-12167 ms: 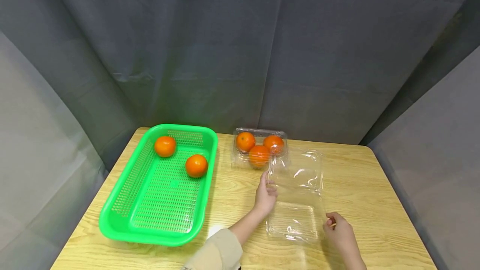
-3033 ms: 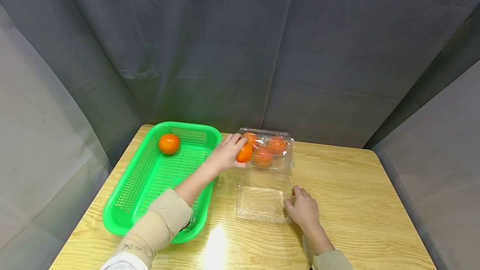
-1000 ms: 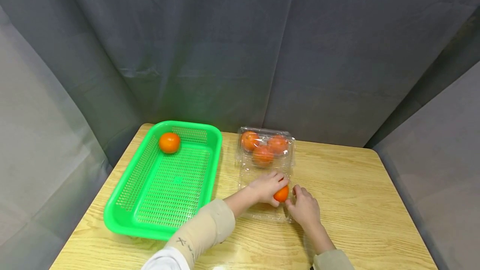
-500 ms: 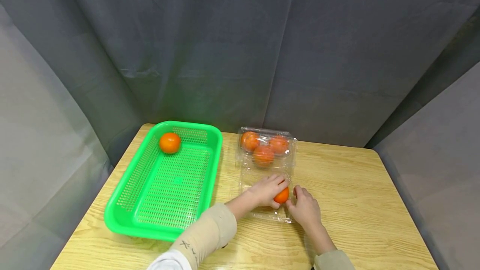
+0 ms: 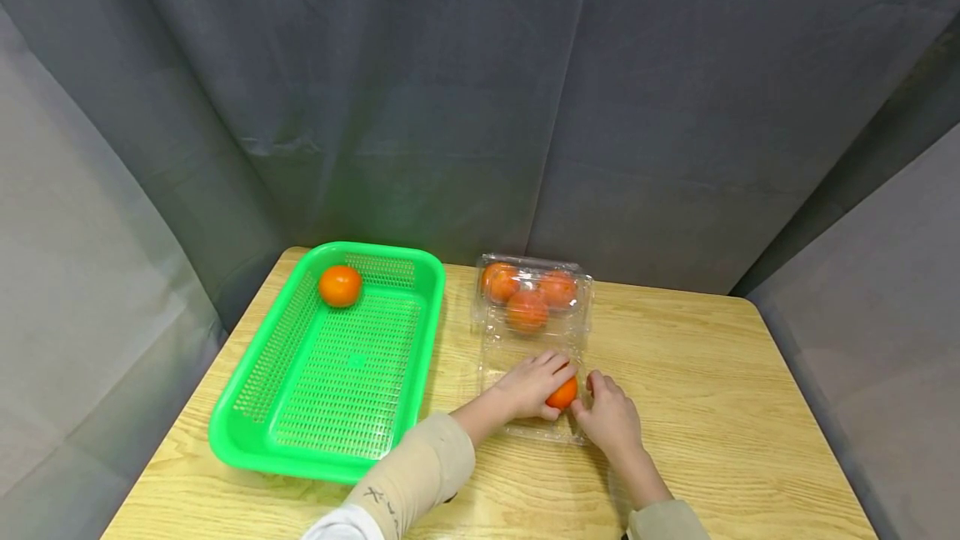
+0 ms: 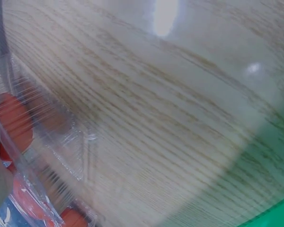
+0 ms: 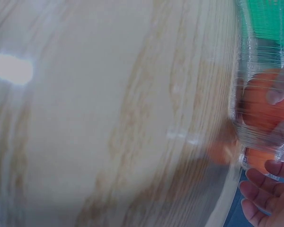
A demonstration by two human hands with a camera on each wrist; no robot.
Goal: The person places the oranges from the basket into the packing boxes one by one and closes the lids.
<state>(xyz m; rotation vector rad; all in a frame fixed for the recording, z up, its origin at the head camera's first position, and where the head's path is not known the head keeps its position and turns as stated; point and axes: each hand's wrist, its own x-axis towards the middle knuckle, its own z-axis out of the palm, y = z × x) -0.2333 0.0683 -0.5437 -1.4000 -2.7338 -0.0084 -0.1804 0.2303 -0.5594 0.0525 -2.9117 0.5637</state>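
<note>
On the wooden table, near the front edge, both hands meet at an open clear clamshell box. Left hand reaches into the box's near tray, fingers curled round an orange; most of the fruit is covered by that hand, only its right side shows. Right hand rests at the tray's right edge, fingers lightly bent against the plastic rim just beside the orange; whether it pinches the rim cannot be told from the head view.

Second clear box stands behind, touching or nearly touching the open one; three oranges inside, dulled by the film of the lid. The open box's raised lid is hard to separate from this second box.

Green basket to the left, one lone orange in its far corner.

Left wrist view: blurred; table grain, clear plastic ridges, orange patches at the left edge, hand not discernible. Right wrist view: also blurred; fingertips at lower right, orange fruit behind wrinkled plastic, a left-hand fingertip over it.
</note>
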